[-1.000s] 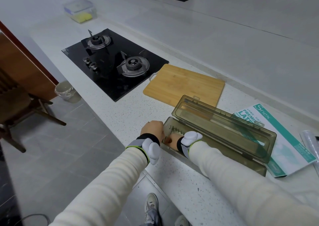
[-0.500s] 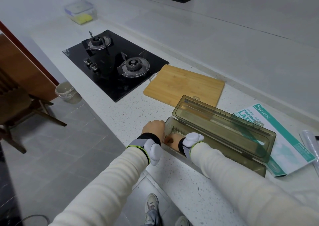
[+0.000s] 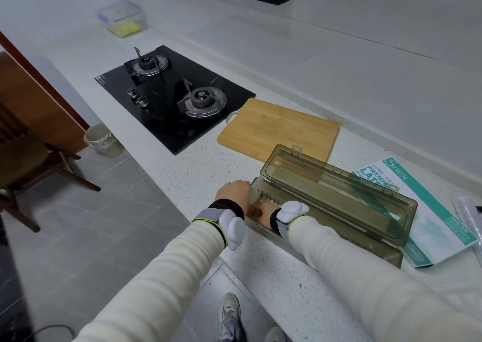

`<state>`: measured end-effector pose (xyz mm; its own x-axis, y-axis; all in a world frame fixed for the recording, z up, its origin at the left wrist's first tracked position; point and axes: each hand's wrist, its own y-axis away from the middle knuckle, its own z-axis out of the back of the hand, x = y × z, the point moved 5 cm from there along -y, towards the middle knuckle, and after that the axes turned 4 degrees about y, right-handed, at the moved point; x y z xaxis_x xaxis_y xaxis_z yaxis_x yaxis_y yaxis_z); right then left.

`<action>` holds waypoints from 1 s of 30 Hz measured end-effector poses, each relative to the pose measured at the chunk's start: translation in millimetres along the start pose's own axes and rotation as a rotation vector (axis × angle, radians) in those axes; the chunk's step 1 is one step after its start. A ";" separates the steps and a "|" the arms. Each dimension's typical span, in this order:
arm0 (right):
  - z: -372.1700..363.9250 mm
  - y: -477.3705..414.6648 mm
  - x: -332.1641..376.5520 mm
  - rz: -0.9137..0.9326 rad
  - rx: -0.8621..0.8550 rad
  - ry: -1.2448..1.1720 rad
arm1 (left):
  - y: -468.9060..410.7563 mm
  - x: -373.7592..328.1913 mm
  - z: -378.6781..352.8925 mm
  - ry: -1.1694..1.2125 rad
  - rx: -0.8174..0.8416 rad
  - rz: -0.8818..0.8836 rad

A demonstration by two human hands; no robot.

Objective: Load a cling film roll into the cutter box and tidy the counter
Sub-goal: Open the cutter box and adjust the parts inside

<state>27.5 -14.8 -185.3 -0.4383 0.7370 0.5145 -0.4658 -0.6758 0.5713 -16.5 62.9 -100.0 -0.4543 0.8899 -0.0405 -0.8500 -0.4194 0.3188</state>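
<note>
The left hand (image 3: 233, 193) curls its fingers over the open cutter box's (image 3: 339, 203) left end. The right hand (image 3: 263, 211) lies inside that end. I cannot tell how its fingers lie.

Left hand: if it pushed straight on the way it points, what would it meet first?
The cutter box: the left hand seems to hold its near end wall. Were that cleared, the cutting board lies next along that line, though depth is hard to judge.
</note>
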 end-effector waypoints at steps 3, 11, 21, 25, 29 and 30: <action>0.2 1.2 0.3 -0.009 0.001 -0.006 | 0.4 0.0 0.1 -0.007 0.001 0.003; 1.3 3.7 0.5 -0.020 0.004 -0.006 | 1.8 0.1 0.7 0.000 -0.008 0.019; 3.0 8.0 2.7 -0.015 -0.001 -0.033 | 3.1 -2.6 -0.7 -0.022 -0.028 0.005; 4.3 10.4 3.9 -0.010 -0.006 -0.042 | 3.0 -3.1 -0.8 -0.029 -0.030 -0.002; 4.9 11.4 5.3 -0.008 -0.011 -0.033 | 3.5 -2.4 -0.7 -0.025 -0.032 0.004; 4.3 10.0 4.7 -0.006 -0.010 -0.031 | 3.8 -2.2 -1.1 -0.026 -0.032 0.008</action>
<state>24.0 -18.0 -174.4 -0.4116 0.7409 0.5307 -0.4764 -0.6714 0.5677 -18.9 59.1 -99.7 -0.4544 0.8907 -0.0136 -0.8546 -0.4316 0.2888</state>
